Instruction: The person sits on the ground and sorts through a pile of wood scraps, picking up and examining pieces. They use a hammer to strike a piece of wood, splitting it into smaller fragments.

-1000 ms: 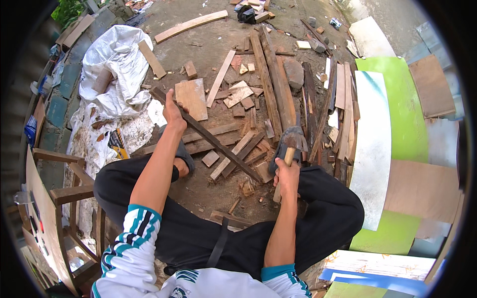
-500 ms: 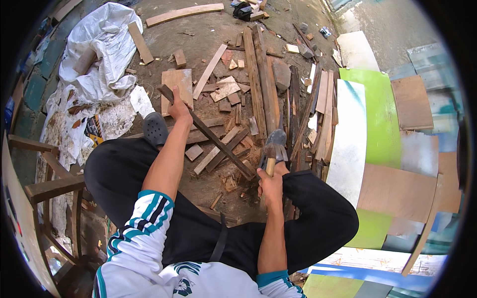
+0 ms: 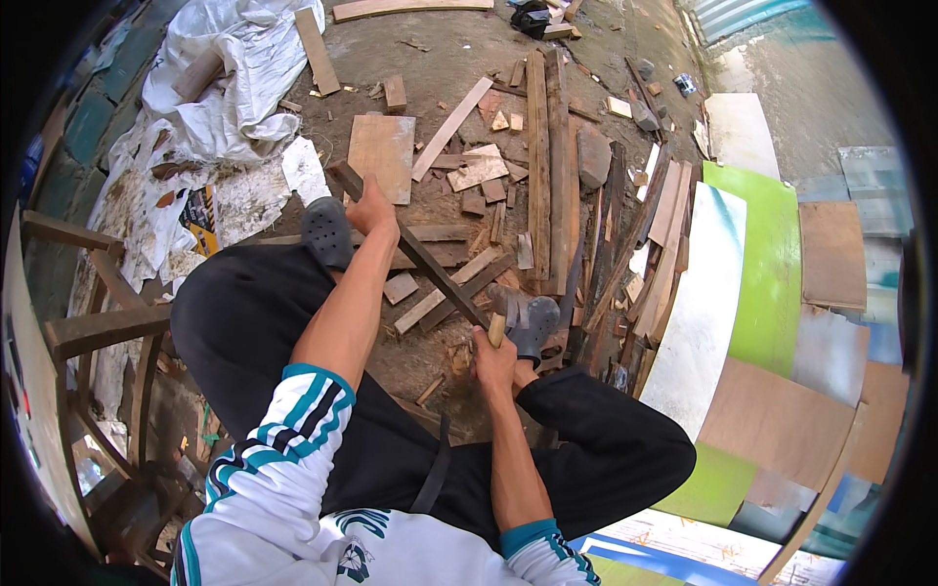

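My left hand (image 3: 374, 209) is closed round the upper end of a long dark wooden strip (image 3: 432, 266), which slants down to the right. Closed on the wooden handle of a hammer (image 3: 497, 330), my right hand (image 3: 494, 357) is beside the strip's lower end. The hammer's head is blurred, beyond my fist near my shoe; whether it touches the strip I cannot tell. Under the strip lie a pale wooden batten (image 3: 447, 290) and more scrap pieces. A square wooden board (image 3: 383, 156) rests on the ground just past my left hand.
Long planks (image 3: 538, 166) and a pile of strips (image 3: 664, 234) lie ahead. A white sack (image 3: 220, 88) is at the far left, a wooden frame (image 3: 107, 327) at the near left. White and green panels (image 3: 699, 303) cover the right. My grey clogs (image 3: 327, 232) flank the work spot.
My right hand has swung left with the hammer, closer to the strip's lower end. My left hand keeps its hold on the strip. The whole view has shifted slightly.
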`<state>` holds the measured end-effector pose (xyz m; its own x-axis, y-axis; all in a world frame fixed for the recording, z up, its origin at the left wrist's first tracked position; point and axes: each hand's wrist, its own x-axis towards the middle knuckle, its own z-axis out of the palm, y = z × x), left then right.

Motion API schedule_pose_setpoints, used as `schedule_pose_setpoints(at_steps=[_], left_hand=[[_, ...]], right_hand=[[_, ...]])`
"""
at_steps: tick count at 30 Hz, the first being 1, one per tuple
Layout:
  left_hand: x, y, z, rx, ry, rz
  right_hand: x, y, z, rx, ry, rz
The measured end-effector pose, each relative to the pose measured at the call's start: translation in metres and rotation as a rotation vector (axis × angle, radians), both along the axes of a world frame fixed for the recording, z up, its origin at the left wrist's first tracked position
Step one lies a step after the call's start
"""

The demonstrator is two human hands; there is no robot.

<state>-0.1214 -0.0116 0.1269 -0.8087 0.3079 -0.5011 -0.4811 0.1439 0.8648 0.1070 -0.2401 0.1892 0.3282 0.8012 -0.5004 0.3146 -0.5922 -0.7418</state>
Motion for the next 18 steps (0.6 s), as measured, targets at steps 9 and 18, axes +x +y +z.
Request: schedule_pose_setpoints(at_steps=[9, 18], left_hand=[[-0.004, -0.012, 0.006, -0.159, 0.006, 0.028], [0.011, -0.014, 0.04, -0.08, -0.094, -0.023]], right_hand=[[-0.02, 0.018, -0.048, -0.184, -0.107, 0.046], [-0.013, 0.009, -0.063, 0.205, -0.044, -0.025]])
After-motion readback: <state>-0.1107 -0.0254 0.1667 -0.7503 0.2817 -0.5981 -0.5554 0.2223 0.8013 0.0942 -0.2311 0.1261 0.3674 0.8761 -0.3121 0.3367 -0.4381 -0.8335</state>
